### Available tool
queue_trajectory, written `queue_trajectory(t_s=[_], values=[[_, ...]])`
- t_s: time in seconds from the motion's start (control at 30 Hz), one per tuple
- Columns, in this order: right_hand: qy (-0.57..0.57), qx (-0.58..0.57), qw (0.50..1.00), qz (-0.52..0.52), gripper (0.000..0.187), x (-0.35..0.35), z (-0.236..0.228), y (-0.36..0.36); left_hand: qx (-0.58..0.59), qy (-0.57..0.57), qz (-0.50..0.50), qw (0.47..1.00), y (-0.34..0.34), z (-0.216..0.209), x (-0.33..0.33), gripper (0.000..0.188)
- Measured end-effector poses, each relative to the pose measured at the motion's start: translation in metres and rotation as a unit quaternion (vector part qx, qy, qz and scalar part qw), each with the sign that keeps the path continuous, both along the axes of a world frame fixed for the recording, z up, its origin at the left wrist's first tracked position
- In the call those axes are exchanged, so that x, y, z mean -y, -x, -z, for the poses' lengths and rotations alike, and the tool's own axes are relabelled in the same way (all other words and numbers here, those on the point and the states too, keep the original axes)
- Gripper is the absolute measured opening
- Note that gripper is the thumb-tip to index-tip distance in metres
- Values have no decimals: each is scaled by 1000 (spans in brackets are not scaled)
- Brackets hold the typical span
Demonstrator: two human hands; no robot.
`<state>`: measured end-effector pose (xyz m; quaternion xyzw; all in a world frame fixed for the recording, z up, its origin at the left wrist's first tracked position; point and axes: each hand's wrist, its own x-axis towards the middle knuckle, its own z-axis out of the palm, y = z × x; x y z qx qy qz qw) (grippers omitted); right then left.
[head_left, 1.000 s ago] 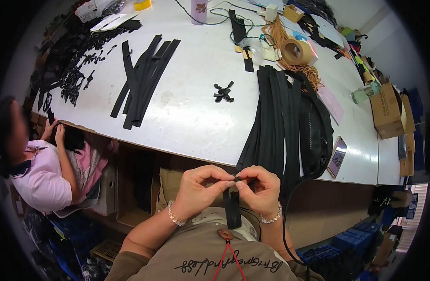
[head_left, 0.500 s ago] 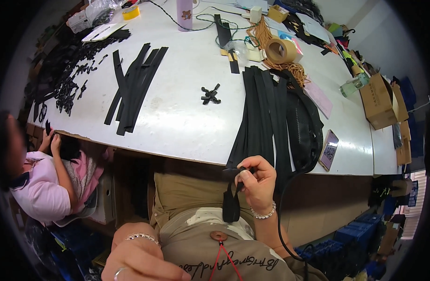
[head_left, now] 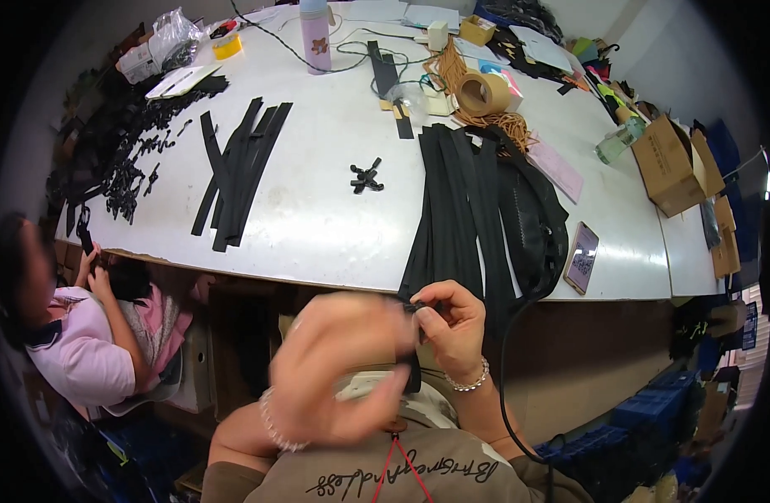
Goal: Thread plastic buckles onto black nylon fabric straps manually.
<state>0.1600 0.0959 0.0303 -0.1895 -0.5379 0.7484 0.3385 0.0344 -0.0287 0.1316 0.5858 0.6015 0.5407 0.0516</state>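
To handle this black strip [head_left: 414, 381] well, we should pinch it close to its end, keep that end flat and untwisted, and let the rest hang loose so nothing pulls against our grip. Steadying the right wrist would give the left fingertips a fixed point to meet. The strip is just off the near edge of the surface [head_left: 310, 230], above our lap. Our right hand [head_left: 456, 331] has thumb and forefinger pressed together on the strip's end, wrist angled inward. Our left hand [head_left: 343, 369] lies across in front, blurred, thumb parted from the fingers; we cannot tell whether it touches the strip. More long strips [head_left: 452, 210] overhang the near edge.
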Motion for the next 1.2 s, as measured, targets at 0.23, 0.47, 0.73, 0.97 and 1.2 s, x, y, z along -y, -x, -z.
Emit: queue_trajectory(t_s=[0.23, 0.47, 0.73, 0.97, 1.2], values=[[-43, 6, 999, -3, 14, 4, -1, -1, 350, 86, 30, 932, -10, 81, -18, 15], [-48, 30, 998, -29, 15, -2, 0, -1, 399, 107, 34, 910, -5, 82, -22, 9], [23, -42, 997, -62, 14, -7, 12, 0, 467, 112, 46, 876, -5, 96, -19, 8], [1, -40, 998, -47, 14, -5, 10, 3, 350, 87, 18, 933, -2, 89, -21, 10], [-71, -21, 997, -38, 13, -8, 5, 3, 324, 92, 10, 942, 0, 85, -22, 10]])
